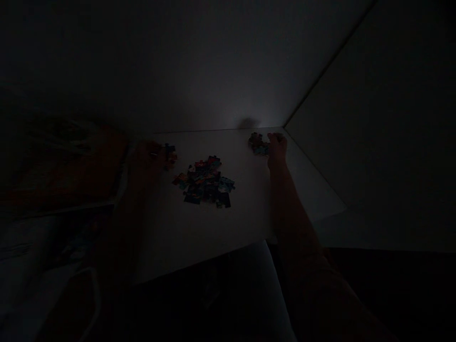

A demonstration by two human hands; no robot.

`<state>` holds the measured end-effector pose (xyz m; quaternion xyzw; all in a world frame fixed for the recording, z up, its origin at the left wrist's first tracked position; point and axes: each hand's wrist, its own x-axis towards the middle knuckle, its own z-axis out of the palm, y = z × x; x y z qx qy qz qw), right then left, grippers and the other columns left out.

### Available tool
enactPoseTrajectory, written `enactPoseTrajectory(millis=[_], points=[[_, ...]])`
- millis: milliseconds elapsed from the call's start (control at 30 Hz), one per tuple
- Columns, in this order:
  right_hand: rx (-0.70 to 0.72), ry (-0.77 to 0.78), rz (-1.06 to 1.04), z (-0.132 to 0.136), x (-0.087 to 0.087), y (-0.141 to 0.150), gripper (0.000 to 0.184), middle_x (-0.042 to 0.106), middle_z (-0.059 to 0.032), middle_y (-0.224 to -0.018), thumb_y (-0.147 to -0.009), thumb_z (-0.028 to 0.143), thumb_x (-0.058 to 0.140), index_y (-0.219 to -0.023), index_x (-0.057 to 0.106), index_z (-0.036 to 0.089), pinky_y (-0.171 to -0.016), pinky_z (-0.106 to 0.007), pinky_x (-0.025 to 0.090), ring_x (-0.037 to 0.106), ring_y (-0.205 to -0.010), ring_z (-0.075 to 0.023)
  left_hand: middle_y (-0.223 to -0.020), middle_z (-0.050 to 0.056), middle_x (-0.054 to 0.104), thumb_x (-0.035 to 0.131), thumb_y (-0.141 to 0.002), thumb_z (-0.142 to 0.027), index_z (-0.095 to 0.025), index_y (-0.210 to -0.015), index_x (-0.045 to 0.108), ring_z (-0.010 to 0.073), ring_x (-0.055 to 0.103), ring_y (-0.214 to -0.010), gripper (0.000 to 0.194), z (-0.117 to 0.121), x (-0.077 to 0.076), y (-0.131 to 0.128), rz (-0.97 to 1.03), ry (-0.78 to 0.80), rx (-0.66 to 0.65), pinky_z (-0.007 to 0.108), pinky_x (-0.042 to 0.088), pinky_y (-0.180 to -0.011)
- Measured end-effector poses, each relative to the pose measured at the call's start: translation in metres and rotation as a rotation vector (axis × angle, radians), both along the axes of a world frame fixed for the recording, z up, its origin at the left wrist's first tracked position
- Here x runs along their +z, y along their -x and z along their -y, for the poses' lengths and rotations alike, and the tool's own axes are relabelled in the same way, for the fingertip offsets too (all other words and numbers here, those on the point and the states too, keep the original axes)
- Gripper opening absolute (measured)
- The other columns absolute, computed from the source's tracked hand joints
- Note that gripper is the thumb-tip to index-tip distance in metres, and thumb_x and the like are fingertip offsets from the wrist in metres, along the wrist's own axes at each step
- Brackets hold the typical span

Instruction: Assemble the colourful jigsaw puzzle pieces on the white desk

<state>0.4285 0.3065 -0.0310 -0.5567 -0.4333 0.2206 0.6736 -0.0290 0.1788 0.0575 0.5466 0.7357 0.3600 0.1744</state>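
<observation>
The view is very dark. A heap of jigsaw puzzle pieces [206, 180] lies on the white table [245, 199], between my two hands. At the far right, my right hand [277, 148] is beside a smaller group of puzzle pieces [258, 144], its fingers curled in. Whatever those fingers may hold is hidden. On the left, my left hand [147, 154] is close to another few puzzle pieces [170, 154]. Its fingers are lost in shadow, so I cannot make out whether it grips any of them.
A pale wall [221, 71] rises behind the table's back edge, and a side panel [374, 142] stands along the right. To the left is an orange-brown, blurred object [96, 166]. Below it sits a dark printed item [78, 235].
</observation>
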Motion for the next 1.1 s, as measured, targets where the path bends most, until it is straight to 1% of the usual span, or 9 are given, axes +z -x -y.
enactPoseTrajectory(millis=[133, 300, 500, 600, 667, 767, 833, 933, 1100], points=[[-0.006, -0.002, -0.032, 0.002, 0.006, 0.033, 0.054, 0.057, 0.0013, -0.097, -0.089, 0.078, 0.081, -0.104, 0.06, 0.031, -0.083, -0.04, 0.057, 0.064, -0.091, -0.0219, -0.126, 0.01, 0.087, 0.084, -0.111, -0.027, -0.02, -0.125, 0.074, 0.0261, 0.086, -0.105, 0.019, -0.001, -0.007, -0.003, 0.087, -0.073, -0.058, 0.036, 0.067, -0.09], [0.282, -0.143, 0.345, 0.043, 0.031, 0.111, 0.062, 0.069, -0.0008, -0.098, -0.101, 0.09, 0.081, -0.119, 0.076, 0.031, -0.089, -0.043, 0.056, 0.062, -0.086, -0.0224, -0.124, 0.009, 0.088, 0.087, -0.105, -0.022, -0.022, -0.119, 0.069, 0.0236, 0.089, -0.101, 0.023, -0.003, -0.009, -0.013, 0.37, -0.048, -0.223, 0.032, 0.07, -0.086], [0.682, -0.067, 0.59, 0.09, 0.052, 0.173, 0.07, 0.083, -0.007, -0.108, -0.106, 0.1, 0.068, -0.108, 0.087, 0.033, -0.101, -0.047, 0.054, 0.069, -0.098, -0.0277, -0.126, 0.01, 0.088, 0.095, -0.1, -0.038, -0.022, -0.121, 0.069, 0.0272, 0.09, -0.108, 0.037, -0.006, -0.022, -0.022, 0.488, -0.106, -0.483, 0.039, 0.073, -0.099], [0.747, -0.015, 0.525, 0.09, 0.053, 0.177, 0.074, 0.083, -0.0058, -0.102, -0.1, 0.105, 0.07, -0.098, 0.084, 0.032, -0.093, -0.044, 0.055, 0.067, -0.093, -0.0267, -0.124, 0.01, 0.087, 0.085, -0.108, -0.039, -0.022, -0.121, 0.07, 0.026, 0.089, -0.106, 0.027, -0.005, -0.018, -0.022, 0.482, -0.079, -0.461, 0.039, 0.072, -0.099], [0.723, 0.009, 0.448, 0.087, 0.054, 0.174, 0.074, 0.082, -0.0049, -0.098, -0.097, 0.105, 0.073, -0.096, 0.083, 0.031, -0.089, -0.042, 0.055, 0.067, -0.091, -0.026, -0.124, 0.012, 0.087, 0.073, -0.117, -0.042, -0.021, -0.123, 0.072, 0.0263, 0.088, -0.105, 0.022, -0.003, -0.011, -0.017, 0.384, -0.05, -0.328, 0.04, 0.071, -0.097], [0.683, 0.031, 0.349, 0.083, 0.054, 0.17, 0.073, 0.082, -0.0047, -0.097, -0.094, 0.103, 0.077, -0.097, 0.084, 0.03, -0.087, -0.042, 0.055, 0.069, -0.092, -0.0261, -0.131, 0.015, 0.086, 0.072, -0.119, -0.047, -0.019, -0.13, 0.079, 0.0334, 0.085, -0.121, 0.031, 0.001, -0.001, -0.004, -0.035, 0.026, -0.115, 0.048, 0.066, -0.112], [0.667, 0.037, 0.314, 0.081, 0.053, 0.169, 0.072, 0.081, -0.0047, -0.098, -0.093, 0.101, 0.078, -0.097, 0.084, 0.029, -0.088, -0.042, 0.055, 0.07, -0.095, -0.0263, -0.149, 0.021, 0.081, 0.079, -0.114, -0.051, -0.015, -0.142, 0.079, 0.0405, 0.079, -0.138, 0.045, 0.004, 0.0, 0.004, -0.268, 0.132, -0.066, 0.055, 0.061, -0.122], [0.639, 0.028, 0.302, 0.074, 0.052, 0.165, 0.07, 0.079, -0.0038, -0.094, -0.094, 0.099, 0.079, -0.094, 0.082, 0.029, -0.092, -0.042, 0.057, 0.07, -0.095, -0.0258, -0.164, 0.032, 0.071, 0.079, -0.112, -0.058, -0.007, -0.149, 0.075, 0.0491, 0.072, -0.148, 0.062, 0.006, -0.005, 0.009, -0.424, 0.25, -0.041, 0.063, 0.057, -0.127], [0.356, -0.008, 0.383, 0.058, 0.054, 0.119, 0.057, 0.081, -0.0042, -0.099, -0.106, 0.085, 0.074, -0.094, 0.077, 0.029, -0.098, -0.044, 0.058, 0.07, -0.097, -0.0255, -0.157, 0.029, 0.075, 0.074, -0.111, -0.062, -0.015, -0.136, 0.079, 0.0508, 0.07, -0.148, 0.053, 0.007, -0.013, 0.007, -0.436, 0.207, -0.082, 0.068, 0.05, -0.13]])
